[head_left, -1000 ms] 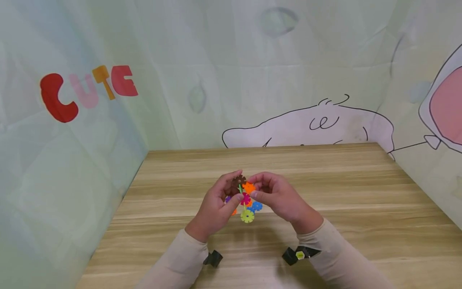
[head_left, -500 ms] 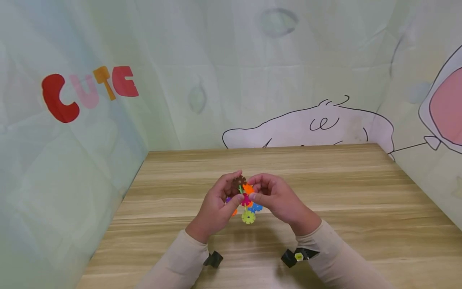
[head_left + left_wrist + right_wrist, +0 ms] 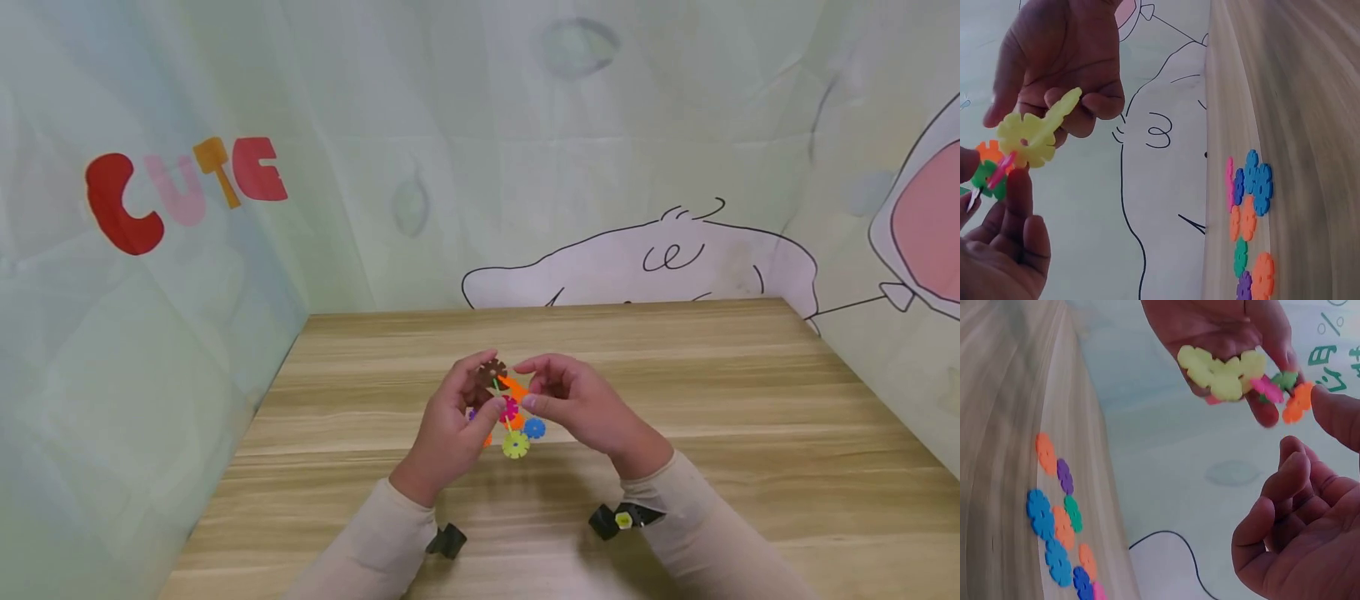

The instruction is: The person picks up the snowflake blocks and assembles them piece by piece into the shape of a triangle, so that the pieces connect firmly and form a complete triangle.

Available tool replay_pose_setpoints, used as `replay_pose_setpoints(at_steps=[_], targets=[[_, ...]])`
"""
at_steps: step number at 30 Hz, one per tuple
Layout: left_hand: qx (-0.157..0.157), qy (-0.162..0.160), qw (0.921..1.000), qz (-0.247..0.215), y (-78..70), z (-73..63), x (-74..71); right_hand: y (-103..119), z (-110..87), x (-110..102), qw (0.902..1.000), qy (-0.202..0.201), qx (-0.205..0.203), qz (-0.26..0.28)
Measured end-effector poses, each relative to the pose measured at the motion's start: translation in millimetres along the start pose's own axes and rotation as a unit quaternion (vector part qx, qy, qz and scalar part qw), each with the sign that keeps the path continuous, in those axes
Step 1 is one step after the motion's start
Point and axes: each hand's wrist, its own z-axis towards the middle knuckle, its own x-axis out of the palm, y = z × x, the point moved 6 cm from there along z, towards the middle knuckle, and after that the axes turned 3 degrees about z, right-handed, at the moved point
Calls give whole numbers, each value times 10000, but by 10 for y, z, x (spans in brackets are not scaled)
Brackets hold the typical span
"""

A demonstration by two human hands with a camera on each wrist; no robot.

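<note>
In the head view my left hand (image 3: 456, 417) pinches a small chain of joined plastic flower discs, raised over the table. A brown disc (image 3: 492, 372) tops it, a magenta disc (image 3: 509, 408) sits mid-chain, and a lime disc (image 3: 516, 444) hangs lowest. The right wrist view shows pale yellow discs (image 3: 1225, 381) joined at angles beside a pink one (image 3: 1267, 389), a green one (image 3: 1284, 380) and an orange disc (image 3: 1298, 403). My right hand (image 3: 588, 404) has its thumb tip right at the orange disc; its other fingers are loosely bent, apart from the chain.
Loose flower discs lie on the wooden table (image 3: 360, 392) beyond the hands, among them a blue one (image 3: 1040, 514), a purple one (image 3: 1065, 476) and a green one (image 3: 1240, 256). A printed cloth wall (image 3: 420, 167) stands behind the table. Each wrist carries a black camera strap.
The right index finger has drawn away from the orange disc, and the right hand has shifted slightly. The chain has tilted a little in the left hand, turning the orange disc more edge-on.
</note>
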Motion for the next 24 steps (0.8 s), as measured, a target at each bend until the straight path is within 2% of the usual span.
replay_pose_setpoints(at_steps=[4, 9, 12, 16, 20, 24], targets=[[-148, -303, 9994, 19, 15, 4, -38, -127, 45, -89, 9988, -274, 259, -327], [-201, -445, 9987, -141, 11, 1, -60, -395, 111, -144, 9923, -425, 819, -824], [-200, -428, 9986, -230, 18, 2, -54, -570, 137, -152, 9851, -286, 1128, -1265], [-140, -302, 9990, -284, 29, 2, -30, -753, 135, -145, 9708, 51, 1534, -1845], [-77, -216, 9992, -314, 37, 1, -9, -844, 116, -116, 9591, 458, 1654, -2251], [-15, -194, 9993, -307, 39, -1, -5, -872, 98, -82, 9521, 720, 1685, -2450]])
